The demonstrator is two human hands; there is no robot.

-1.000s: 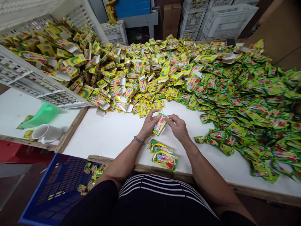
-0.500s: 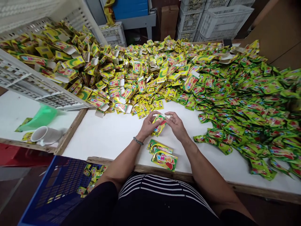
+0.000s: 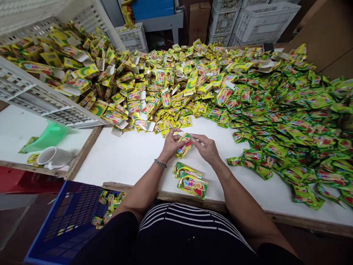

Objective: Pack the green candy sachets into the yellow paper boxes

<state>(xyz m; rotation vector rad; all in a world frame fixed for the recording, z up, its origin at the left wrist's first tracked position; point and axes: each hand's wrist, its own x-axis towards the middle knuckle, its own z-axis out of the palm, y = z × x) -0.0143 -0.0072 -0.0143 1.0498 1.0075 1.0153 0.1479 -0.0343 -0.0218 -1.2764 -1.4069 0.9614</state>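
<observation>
Between my two hands is a small yellow-and-green printed carton (image 3: 184, 148), held tilted above the white tabletop (image 3: 132, 154). My left hand (image 3: 171, 144), with a beaded bracelet at the wrist, grips its left side between thumb and fingers. At its upper right end, the fingers of my right hand (image 3: 203, 145) are closed on the carton's edge, near a pale flap. Closer to my body lie printed cartons (image 3: 192, 186), partly overlapping. Beyond my hands is a heap of yellow cartons (image 3: 165, 84), several with open flaps. Green foil sachets (image 3: 286, 125) are piled to the right.
A white crate (image 3: 55, 99) lies tipped at the left, spilling cartons. Below it are a white mug (image 3: 55, 157) and a green plastic scoop-like piece (image 3: 46, 137). A blue basket (image 3: 66, 217) holding packets stands below the table's wooden edge. Stacked crates (image 3: 224, 22) stand behind.
My right fingers have moved in and closed over the carton's upper end. Both hands and the carton have shifted slightly left. The cartons on the table stay put.
</observation>
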